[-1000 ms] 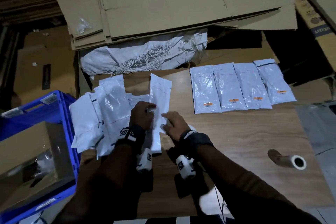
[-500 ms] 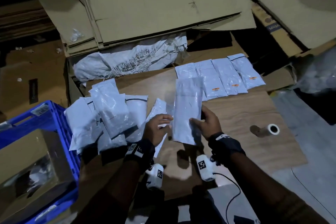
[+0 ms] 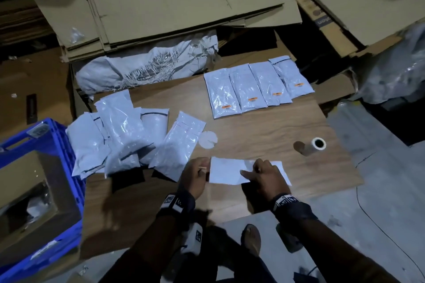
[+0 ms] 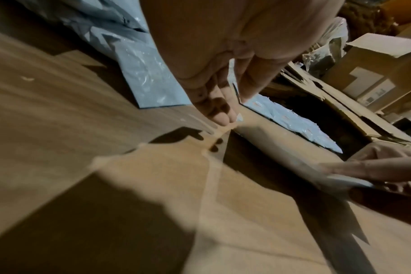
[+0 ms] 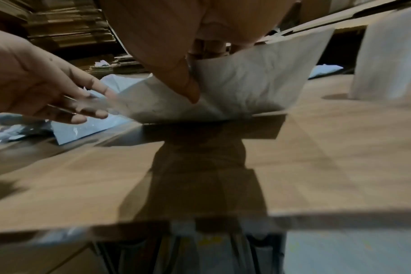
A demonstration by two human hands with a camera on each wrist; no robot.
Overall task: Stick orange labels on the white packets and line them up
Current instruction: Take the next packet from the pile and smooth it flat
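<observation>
Flat white plastic packet (image 3: 226,173) dropped from upright to sideways over wooden worktop (image 3: 264,135), right hand (image 3: 266,179) pinching it, left hand (image 3: 195,177) fingers loose at its edge, likely steadying for labelling.

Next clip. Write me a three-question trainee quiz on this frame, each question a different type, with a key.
1. How many labelled packets lie in the row at the far right?
2. True or false: the right hand holds the white packet above the wooden board.
3. The label roll lies: A) in the blue crate; B) on the board, right of the hands; C) in the left hand.

Key: 1. four; 2. true; 3. B
</observation>
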